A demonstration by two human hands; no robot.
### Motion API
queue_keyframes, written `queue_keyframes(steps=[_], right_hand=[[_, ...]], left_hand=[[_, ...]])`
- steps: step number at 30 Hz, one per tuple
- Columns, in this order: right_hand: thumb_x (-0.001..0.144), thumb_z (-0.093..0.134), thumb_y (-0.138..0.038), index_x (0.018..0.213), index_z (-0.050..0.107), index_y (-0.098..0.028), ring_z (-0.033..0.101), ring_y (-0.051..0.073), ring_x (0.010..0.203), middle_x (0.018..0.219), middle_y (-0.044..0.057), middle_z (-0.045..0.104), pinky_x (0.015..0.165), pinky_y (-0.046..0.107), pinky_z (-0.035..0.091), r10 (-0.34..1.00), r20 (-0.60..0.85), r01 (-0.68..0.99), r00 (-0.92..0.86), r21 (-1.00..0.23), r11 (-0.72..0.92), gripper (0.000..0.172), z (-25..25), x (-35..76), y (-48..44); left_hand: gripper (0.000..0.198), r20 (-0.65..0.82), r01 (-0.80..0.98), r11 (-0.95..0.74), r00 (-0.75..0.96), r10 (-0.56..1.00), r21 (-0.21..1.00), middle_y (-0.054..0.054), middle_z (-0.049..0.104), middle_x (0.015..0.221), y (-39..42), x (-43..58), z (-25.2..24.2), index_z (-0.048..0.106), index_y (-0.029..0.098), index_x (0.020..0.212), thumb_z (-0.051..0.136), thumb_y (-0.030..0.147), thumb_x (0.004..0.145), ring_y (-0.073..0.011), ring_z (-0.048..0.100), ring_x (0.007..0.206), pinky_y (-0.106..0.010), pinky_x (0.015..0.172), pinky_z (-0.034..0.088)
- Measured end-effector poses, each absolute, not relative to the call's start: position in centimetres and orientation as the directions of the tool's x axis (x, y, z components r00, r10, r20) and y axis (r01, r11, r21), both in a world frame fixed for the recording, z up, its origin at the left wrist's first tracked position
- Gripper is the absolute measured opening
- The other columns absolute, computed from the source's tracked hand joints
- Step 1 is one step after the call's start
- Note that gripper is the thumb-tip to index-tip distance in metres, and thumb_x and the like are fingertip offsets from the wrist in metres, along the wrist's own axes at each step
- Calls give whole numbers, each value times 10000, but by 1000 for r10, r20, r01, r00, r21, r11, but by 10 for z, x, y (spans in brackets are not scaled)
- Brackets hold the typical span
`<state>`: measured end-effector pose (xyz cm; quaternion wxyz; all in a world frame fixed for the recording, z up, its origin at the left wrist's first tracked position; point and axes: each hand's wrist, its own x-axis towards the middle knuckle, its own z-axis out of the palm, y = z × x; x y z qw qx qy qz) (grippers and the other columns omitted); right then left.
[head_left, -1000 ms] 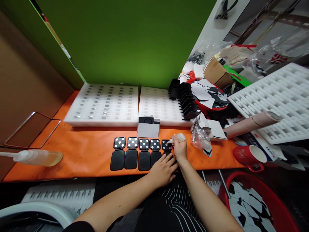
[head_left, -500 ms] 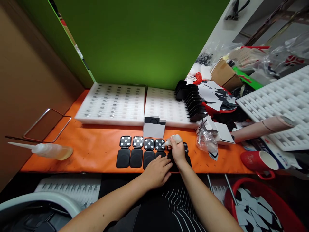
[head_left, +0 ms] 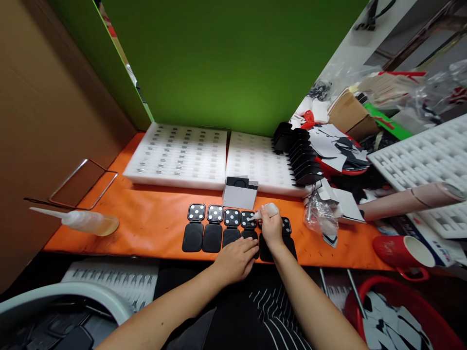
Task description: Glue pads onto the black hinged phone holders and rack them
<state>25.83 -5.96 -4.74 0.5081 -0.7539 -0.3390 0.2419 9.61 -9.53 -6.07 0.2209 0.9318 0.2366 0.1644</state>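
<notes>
Right hand (head_left: pixel 272 228) had a little squeeze bottle (head_left: pixel 271 209) gripped, long axis running left to a nozzle (head_left: pixel 256 215) at a dotted black panel (head_left: pixel 245 220) just past the left hand (head_left: pixel 236 259), which lay loose, grasping nothing visible, over the lower flap (head_left: pixel 248 234). Amber-liquid bottle (head_left: pixel 91 222) was way left.

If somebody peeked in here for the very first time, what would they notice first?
Probably the big green panel rising behind the bright orange table cover. Next, perhaps, the row of white-dotted black pieces near the front edge, where the right hand holds a small whitish bottle. A red mug stands out at the right.
</notes>
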Motion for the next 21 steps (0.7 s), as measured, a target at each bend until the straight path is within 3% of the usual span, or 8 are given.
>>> queue_keyframes(steps=[8,14,21], right_hand=[[745,549,-575,815,550,-191,617,197,624,734,66,693,575,303,469,739,14,258,673,-942,-217,391,-52,258,-46],[754,526,-584,758,555,-185,530,139,470,693,51,675,467,275,437,783,-122,79,610,-974,-213,400,-42,241,-45],[792,507,-553,773,570,-191,543,153,514,692,38,663,533,297,450,868,-57,269,494,-939,-215,368,-40,217,-46]], left_hand=[[352,224,366,-793,825,519,487,-39,569,1282,-96,96,-62,532,193,1219,427,246,887,-176,488,1214,-355,1051,388],[356,211,364,-782,827,521,506,-49,563,1286,-95,95,-62,525,187,1224,416,250,891,-185,492,1208,-366,1051,388],[332,210,347,-776,832,514,527,-65,581,1232,-93,93,-60,540,174,1180,405,247,886,-193,511,1172,-358,1051,390]])
